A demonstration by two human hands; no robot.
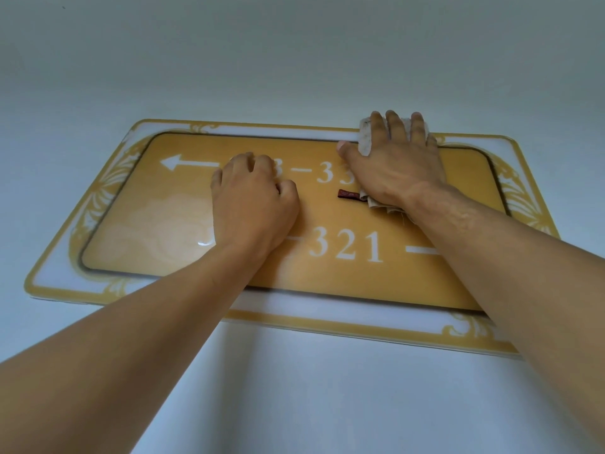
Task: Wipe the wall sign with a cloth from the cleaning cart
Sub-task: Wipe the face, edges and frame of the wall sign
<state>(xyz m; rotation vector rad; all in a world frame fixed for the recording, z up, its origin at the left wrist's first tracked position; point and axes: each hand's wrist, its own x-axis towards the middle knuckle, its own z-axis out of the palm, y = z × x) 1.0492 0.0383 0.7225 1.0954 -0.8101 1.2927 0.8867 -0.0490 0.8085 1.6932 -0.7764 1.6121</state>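
Note:
A yellow wall sign (157,224) with white room numbers, arrows and an ornate white border fills the middle of the view. My right hand (393,162) lies flat with straight fingers on a pale cloth (365,139), pressing it against the sign's upper edge right of centre. The cloth's lower folds and a dark red tag (350,194) stick out beneath the palm. My left hand (253,198) rests on the sign's centre-left with its fingers curled under, holding nothing and covering part of the numbers.
The sign is mounted on a plain white wall (294,60) that surrounds it on all sides. Both bare forearms reach in from the lower corners. The cleaning cart is out of view.

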